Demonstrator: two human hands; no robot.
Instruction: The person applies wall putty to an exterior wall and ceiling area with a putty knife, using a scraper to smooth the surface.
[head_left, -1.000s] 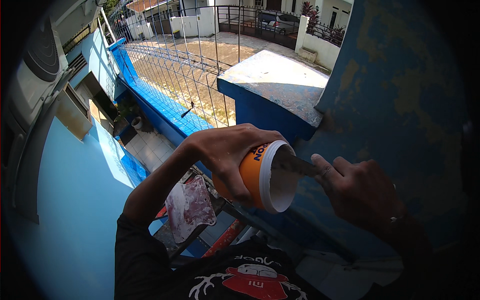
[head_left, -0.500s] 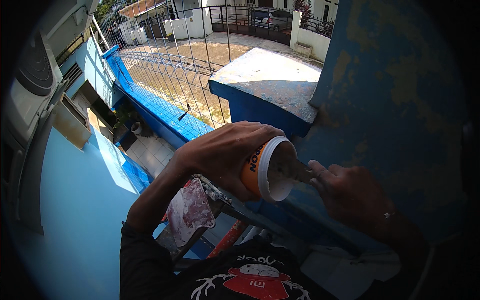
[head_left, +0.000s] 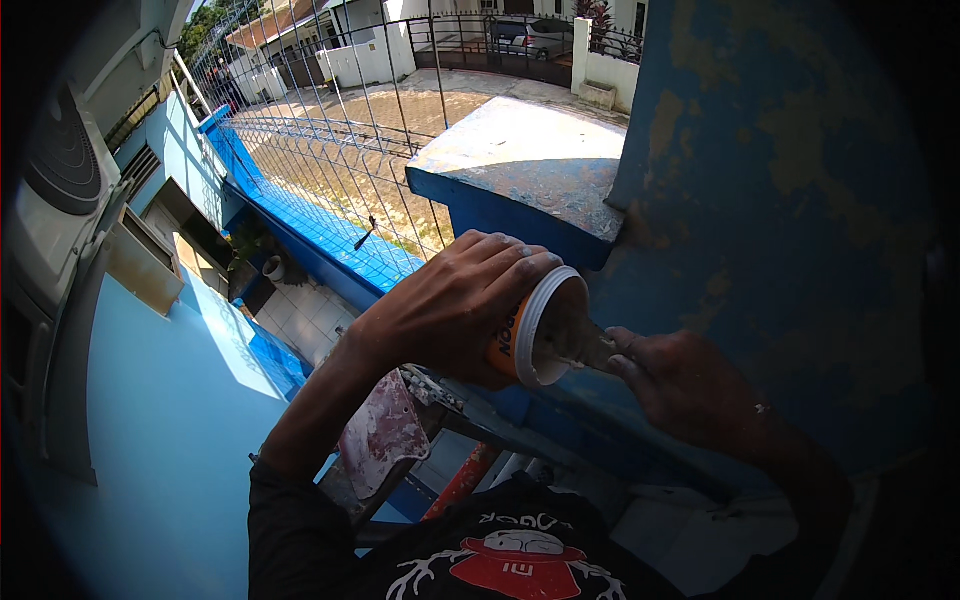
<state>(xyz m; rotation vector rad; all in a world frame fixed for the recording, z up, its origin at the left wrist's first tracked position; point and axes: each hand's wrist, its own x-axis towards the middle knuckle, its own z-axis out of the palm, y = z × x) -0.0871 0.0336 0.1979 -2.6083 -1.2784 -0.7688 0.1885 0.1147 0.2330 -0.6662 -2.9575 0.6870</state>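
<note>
My left hand is wrapped over an orange tub with a white rim, which lies tilted with its mouth toward the right. Pale, paste-like material coats the inside of the tub. A flat, paste-smeared tool, seemingly a putty knife, reaches into the mouth. My right hand is closed round its near end, thumb and fingers pinched together. The tip of the blade is partly hidden inside the tub, and shadow hides much of the right hand's grip.
Below my left forearm sits a paste-stained reddish board on a stand, beside a red bar. Ahead are a blue ledge with a worn top and a wire fence. A patchy blue wall rises at the right.
The tub has risen slightly relative to the right hand, and its mouth has turned a little. More pale paste shows on the blade by the lower rim. Both hands keep their holds.
</note>
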